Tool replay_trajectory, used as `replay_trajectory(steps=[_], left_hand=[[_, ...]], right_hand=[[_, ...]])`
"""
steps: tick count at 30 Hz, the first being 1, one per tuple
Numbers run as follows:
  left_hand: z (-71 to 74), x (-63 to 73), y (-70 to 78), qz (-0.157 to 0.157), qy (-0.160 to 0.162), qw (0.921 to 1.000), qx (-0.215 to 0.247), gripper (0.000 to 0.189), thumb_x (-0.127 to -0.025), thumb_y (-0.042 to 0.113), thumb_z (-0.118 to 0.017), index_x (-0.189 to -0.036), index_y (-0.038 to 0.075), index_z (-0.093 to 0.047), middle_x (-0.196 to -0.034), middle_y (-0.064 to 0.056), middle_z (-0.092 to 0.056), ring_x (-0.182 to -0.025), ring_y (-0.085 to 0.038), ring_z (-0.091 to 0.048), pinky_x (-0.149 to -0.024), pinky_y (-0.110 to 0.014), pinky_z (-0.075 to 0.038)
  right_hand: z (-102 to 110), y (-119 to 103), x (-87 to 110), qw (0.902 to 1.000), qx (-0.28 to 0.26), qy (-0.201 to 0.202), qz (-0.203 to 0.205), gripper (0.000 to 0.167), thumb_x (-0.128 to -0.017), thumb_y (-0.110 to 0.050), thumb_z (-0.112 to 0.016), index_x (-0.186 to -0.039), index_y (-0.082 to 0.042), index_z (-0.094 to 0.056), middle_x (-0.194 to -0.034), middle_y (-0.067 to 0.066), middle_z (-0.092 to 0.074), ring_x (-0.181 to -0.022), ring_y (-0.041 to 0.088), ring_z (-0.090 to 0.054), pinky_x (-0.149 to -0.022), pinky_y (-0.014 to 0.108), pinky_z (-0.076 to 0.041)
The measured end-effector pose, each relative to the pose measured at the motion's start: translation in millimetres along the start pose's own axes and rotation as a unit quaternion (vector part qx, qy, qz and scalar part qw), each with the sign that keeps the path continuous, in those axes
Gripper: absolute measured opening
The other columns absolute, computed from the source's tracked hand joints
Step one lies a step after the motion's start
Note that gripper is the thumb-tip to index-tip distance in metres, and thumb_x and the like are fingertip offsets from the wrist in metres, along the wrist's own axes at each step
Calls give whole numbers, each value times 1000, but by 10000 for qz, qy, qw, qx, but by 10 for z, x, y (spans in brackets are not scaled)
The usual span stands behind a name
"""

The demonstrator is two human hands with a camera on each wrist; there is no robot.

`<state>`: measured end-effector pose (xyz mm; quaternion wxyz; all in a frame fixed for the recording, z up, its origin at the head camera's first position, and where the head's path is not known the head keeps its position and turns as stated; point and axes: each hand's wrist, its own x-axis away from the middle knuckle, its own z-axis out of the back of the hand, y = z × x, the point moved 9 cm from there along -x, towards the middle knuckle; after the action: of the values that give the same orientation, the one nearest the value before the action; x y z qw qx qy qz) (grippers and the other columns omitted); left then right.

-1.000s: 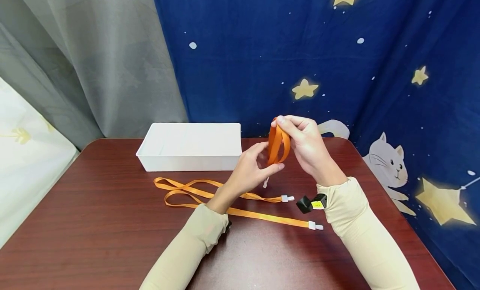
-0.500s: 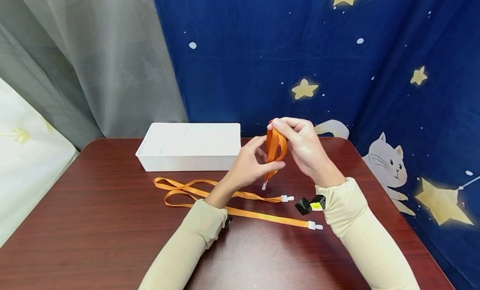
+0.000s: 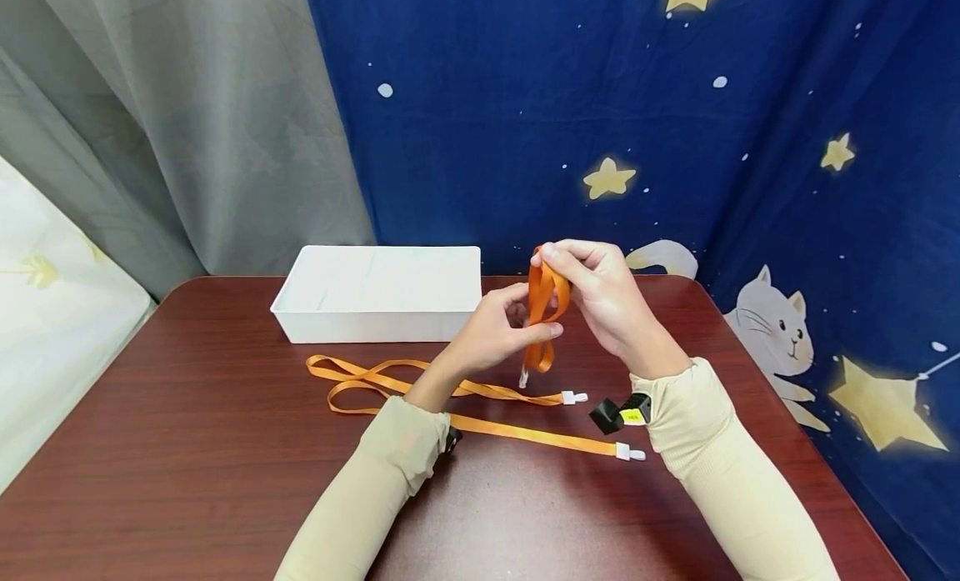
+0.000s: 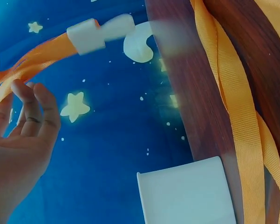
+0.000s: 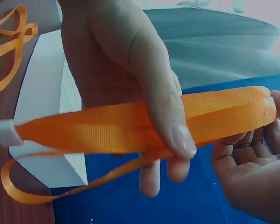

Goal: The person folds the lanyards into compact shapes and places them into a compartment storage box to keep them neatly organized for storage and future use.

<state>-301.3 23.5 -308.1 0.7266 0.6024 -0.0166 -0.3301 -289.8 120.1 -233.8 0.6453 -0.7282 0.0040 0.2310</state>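
In the head view, a folded orange lanyard [image 3: 547,293] hangs upright over the table, held by both hands. My right hand [image 3: 600,289] pinches its top fold between thumb and fingertips. Lower down, my left hand [image 3: 498,327] grips the folded strap, thumb in front and fingers behind. The right wrist view shows that thumb lying across the layers, with a loose loop hanging to one side. A white clip [image 4: 86,36] ends the strap and dangles below the left hand. Two more orange lanyards [image 3: 517,433] lie loosely looped on the table, partly hidden behind the left forearm.
A white open box [image 3: 382,327] stands at the table's back edge, left of the hands. The dark red-brown table [image 3: 187,448] reaches to the blue star-patterned curtain [image 3: 487,114]. White clips [image 3: 630,452] of the lying lanyards point right.
Both hands have lowered slightly and shifted left with the lanyard. A strap loop now hangs below the left thumb, beside the white clip. The lanyards on the table have stayed put.
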Motion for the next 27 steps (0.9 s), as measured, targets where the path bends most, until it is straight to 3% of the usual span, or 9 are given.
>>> replay_trajectory(steps=[6, 13, 18, 27], left_hand=[[6, 22, 11, 47, 139, 9999, -45, 24, -89, 17, -76, -109, 7, -70, -80, -5, -69, -69, -21, -64, -63, -30, -54], [-17, 47, 35, -11, 135, 9999, -104, 13, -92, 19, -73, -97, 6, -72, -65, -8, -63, -56, -27, -55, -48, -26, -40], [-53, 57, 67, -93, 65, 9998, -141, 14, -94, 20, -71, -93, 6, -73, -65, -11, -64, -54, -17, -50, -47, -26, -33], [-96, 55, 134, -493, 25, 9987, -119, 11, -93, 13, -71, -89, 4, -75, -73, -5, -66, -60, -13, -54, -55, -25, -43]], right_hand=[[97, 9, -8, 9997, 197, 122, -33, 21, -102, -18, -57, -92, -9, -73, -91, 5, -66, -84, 20, -59, -77, 26, -53], [176, 24, -28, 9995, 222, 213, -64, 21, -101, -21, -59, -93, -8, -73, -91, 5, -67, -83, 21, -60, -79, 27, -54], [194, 27, -37, 9995, 130, 260, -77, 20, -101, -19, -60, -93, -9, -75, -92, 5, -67, -84, 20, -60, -79, 26, -54], [161, 14, -37, 9996, 154, 229, -23, 21, -101, -19, -60, -98, -4, -73, -93, 5, -68, -85, 22, -60, -77, 26, -54]])
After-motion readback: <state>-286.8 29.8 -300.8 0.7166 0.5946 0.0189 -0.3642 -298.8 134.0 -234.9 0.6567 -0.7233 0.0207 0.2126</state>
